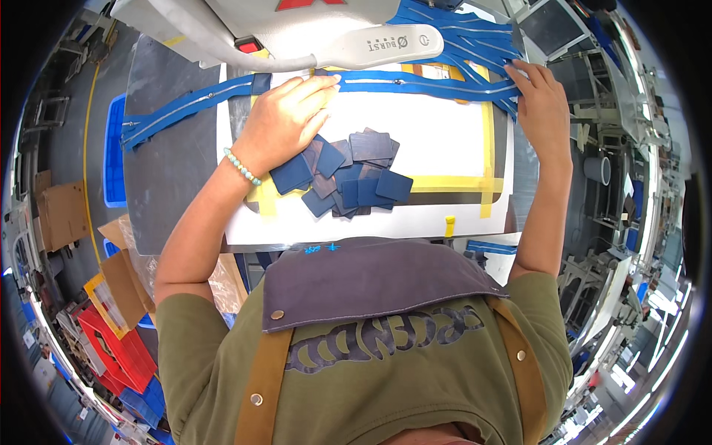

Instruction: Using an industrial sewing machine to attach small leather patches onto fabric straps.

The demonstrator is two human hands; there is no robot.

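A long blue zipper strip [430, 86] with a pale line of teeth runs across the table under the machine. My left hand [289, 119], with a beaded bracelet at the wrist, has its fingers pressed together on the strip's middle. Farther right, the fingers of my right hand [540, 100] are closed at the strip's edge, beside a bundle of blue zippers [467, 33]. One dark blue square piece [261, 83] lies against the strip, left of my left fingers. Nearer me sits a loose pile of dark blue and brownish square pieces [371, 146].
A white sewing machine [252, 18] and its grey-white lamp head [378, 47] overhang the far side. Yellow tape [445, 184] frames the white work surface. A blue bin [115, 152] stands left of the table; red crates [115, 348] are at lower left.
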